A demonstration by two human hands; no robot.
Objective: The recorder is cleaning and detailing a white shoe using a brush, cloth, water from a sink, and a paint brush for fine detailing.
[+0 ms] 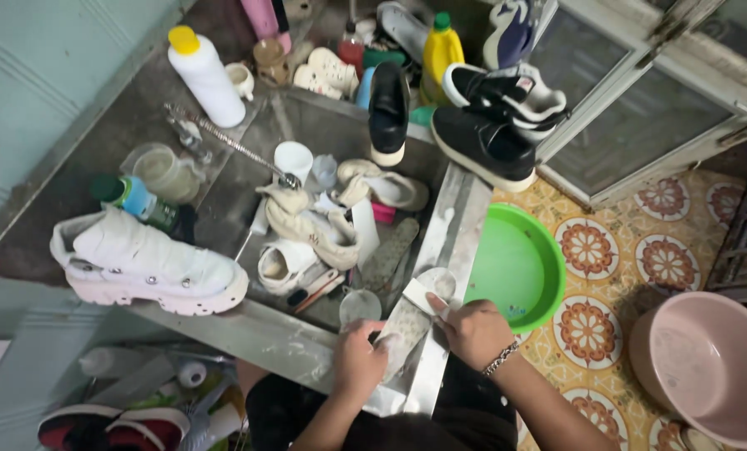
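Steel sink basin (323,134), grey, filled with beige and white shoes. Round green plastic basin (519,267) just beside sink's right rim; pink round plastic basin (707,367) on patterned floor, well apart. White chunky high-top boot (144,263) lies on left counter edge. Black sneaker with white sole (482,146) at far right corner of sink. Flat whitish shoe insole (415,313), soapy, rests on steel front rim between both hands. Left hand (358,357) clamped on near end of insole. Right hand (473,330), with bracelet, fingers pressed together on far end, holding it.
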